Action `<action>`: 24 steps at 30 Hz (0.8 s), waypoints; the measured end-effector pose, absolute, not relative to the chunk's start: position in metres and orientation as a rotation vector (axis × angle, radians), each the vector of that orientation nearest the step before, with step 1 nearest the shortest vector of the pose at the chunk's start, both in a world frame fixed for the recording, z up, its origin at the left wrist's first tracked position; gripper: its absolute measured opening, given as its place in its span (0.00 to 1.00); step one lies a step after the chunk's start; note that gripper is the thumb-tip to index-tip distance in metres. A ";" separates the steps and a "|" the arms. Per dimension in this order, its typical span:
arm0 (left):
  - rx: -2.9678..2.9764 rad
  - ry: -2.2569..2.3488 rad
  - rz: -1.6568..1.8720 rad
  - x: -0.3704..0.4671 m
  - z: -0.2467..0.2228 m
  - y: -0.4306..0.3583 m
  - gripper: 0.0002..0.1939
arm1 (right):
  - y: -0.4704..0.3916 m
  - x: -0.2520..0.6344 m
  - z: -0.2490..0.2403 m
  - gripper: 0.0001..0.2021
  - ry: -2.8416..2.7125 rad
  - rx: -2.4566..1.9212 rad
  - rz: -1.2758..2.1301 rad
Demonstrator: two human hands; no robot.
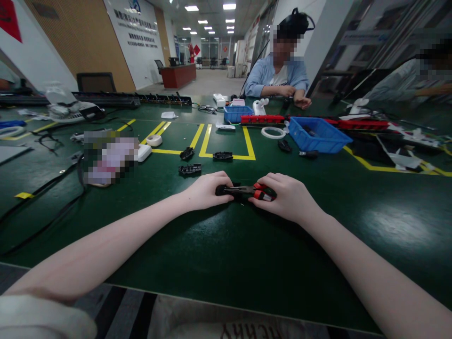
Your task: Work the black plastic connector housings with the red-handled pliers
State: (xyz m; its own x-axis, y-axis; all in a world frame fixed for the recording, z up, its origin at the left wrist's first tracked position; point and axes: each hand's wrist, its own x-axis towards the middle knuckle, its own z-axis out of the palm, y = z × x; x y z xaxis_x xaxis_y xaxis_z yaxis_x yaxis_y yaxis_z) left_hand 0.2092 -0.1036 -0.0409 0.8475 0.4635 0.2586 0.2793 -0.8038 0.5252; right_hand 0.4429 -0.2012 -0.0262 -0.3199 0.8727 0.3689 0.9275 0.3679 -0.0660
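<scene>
Two bare hands meet over the dark green counter [226,263], near the middle of the view. The left hand [212,192] is closed around a small black part [221,189], with thumb and fingertips pinching it from either side. The right hand [287,197] is wrapped around the red-and-black handles of a pair of pliers [243,189], whose metal nose points left and reaches the black part between the left fingers. Whether the nose actually bites on the part is too small to tell.

Just beyond the left hand lies a ribbed black plastic piece [189,169]; two similar pieces, one at the left [187,153] and one at the right [222,156], lie farther off by the yellow tape lines [229,157]. Toward the right, a blue bin [319,144] holds some dark items, with a black cylindrical piece [308,154] just in front of it and a white ring [273,133] to its left. On the left side, a phone [102,180], mostly pixelated, rests against or just beside a white case [143,153], and black straps [52,226] run across the surface. Across the counter, a co-worker in a blue shirt [259,77] sits with both forearms on the top.
</scene>
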 end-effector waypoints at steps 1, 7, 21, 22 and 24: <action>2.559 0.554 0.527 0.209 -0.041 -0.104 0.06 | -0.201 0.443 -0.026 0.14 -2.293 -1.576 -0.228; 2.593 0.670 0.554 0.213 -0.043 -0.109 0.04 | -0.202 0.443 -0.026 0.13 -2.291 -1.576 -0.238; 2.537 0.599 0.612 0.218 -0.047 -0.106 0.03 | -0.201 0.444 -0.025 0.15 -2.298 -1.593 -0.278; 2.526 0.580 0.607 0.218 -0.047 -0.105 0.03 | -0.201 0.444 -0.024 0.15 -2.300 -1.595 -0.277; 2.516 0.562 0.592 0.218 -0.047 -0.103 0.04 | -0.201 0.445 -0.024 0.15 -2.303 -1.601 -0.278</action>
